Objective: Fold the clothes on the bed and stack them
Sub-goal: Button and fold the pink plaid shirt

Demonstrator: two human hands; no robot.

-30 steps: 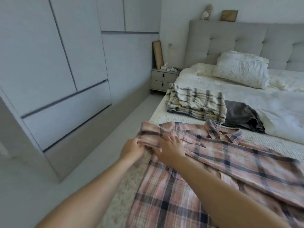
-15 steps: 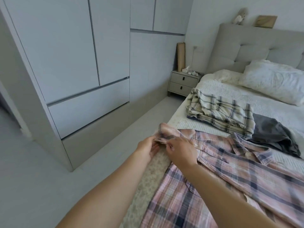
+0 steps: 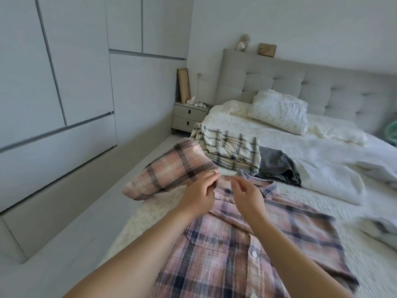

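The bed [image 3: 247, 134] carries everything: a pale plaid garment [image 3: 232, 150] bunched beside a dark grey garment [image 3: 277, 166], and nearest the camera the pink plaid shirt [image 3: 247, 244], spread front-up along the mattress edge. Its sleeve [image 3: 171, 171] is raised off to the left. The left hand [image 3: 198, 196] pinches that sleeve near the shoulder; the right hand [image 3: 247, 195] hovers just beside the collar, fingers loosely curled, holding nothing. The cloth looks light, soft and floppy, so it should drape and slide; seams, cuff and shoulder look the surest places to hold.
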